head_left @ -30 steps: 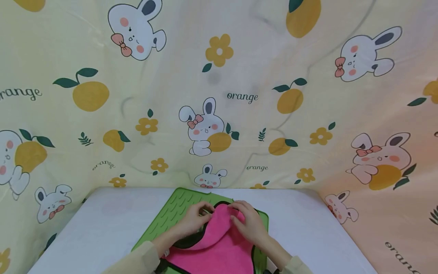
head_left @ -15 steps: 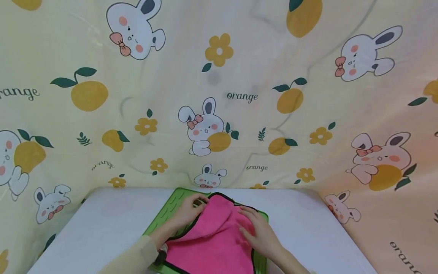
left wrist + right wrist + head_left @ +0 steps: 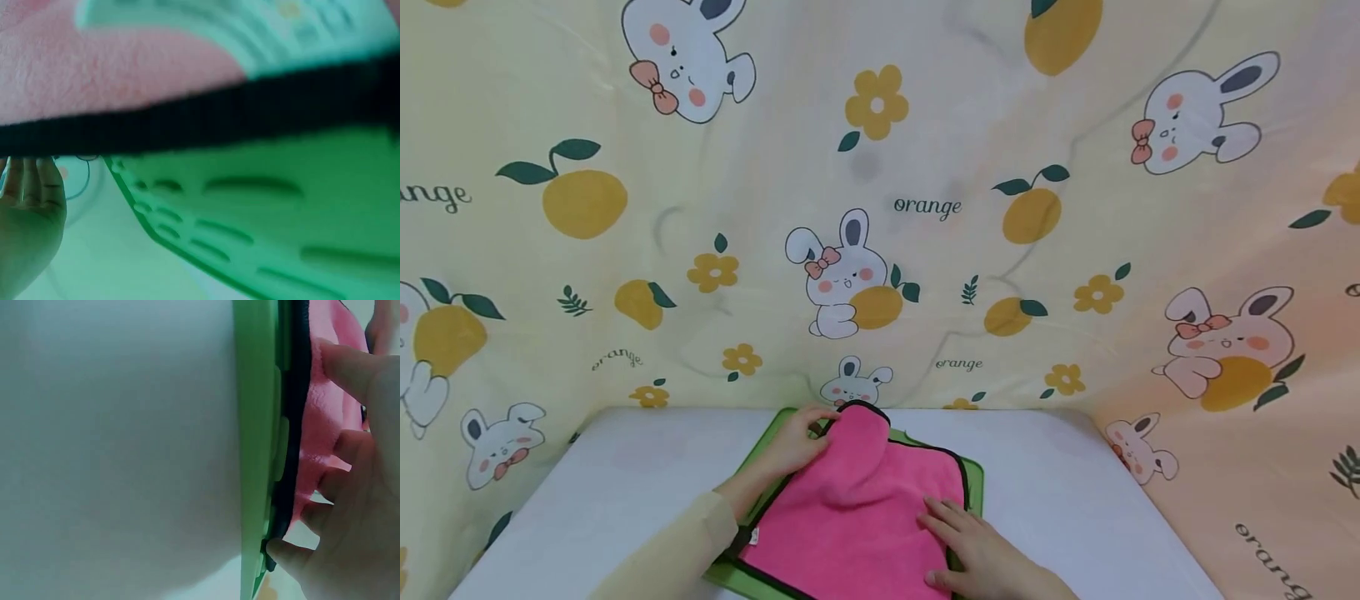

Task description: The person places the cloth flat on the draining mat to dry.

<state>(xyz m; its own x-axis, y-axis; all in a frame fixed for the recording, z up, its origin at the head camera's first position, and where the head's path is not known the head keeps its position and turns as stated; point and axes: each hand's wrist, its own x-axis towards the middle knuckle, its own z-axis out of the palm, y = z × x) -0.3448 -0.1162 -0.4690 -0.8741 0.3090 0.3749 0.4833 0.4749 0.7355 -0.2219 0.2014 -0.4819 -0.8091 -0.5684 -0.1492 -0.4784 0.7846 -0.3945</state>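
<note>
A pink fleece cloth point(image 3: 865, 512) with black edging lies over a green ridged mat point(image 3: 976, 487) on the table. At the far left corner my left hand point(image 3: 793, 442) pinches the edging, and that corner stands raised in a fold. Its fingertips pass behind the black edge in the left wrist view. My right hand point(image 3: 973, 546) rests on the cloth's right side, fingers spread. Fingertips press the pink fleece close to its black border point(image 3: 300, 394) in the right wrist view. A white printed label point(image 3: 269, 28) is sewn at the cloth's left edge.
A white tabletop point(image 3: 1045, 475) runs beyond the mat on both sides. Behind and beside it hangs a yellow curtain point(image 3: 925, 267) printed with rabbits and oranges. The mat's raised ridges point(image 3: 253, 184) show under the cloth's left edge.
My left hand has drawn the far left corner farther away and left, spreading the cloth over more of the mat. My right hand has slid nearer along the right side, fingers flattening.
</note>
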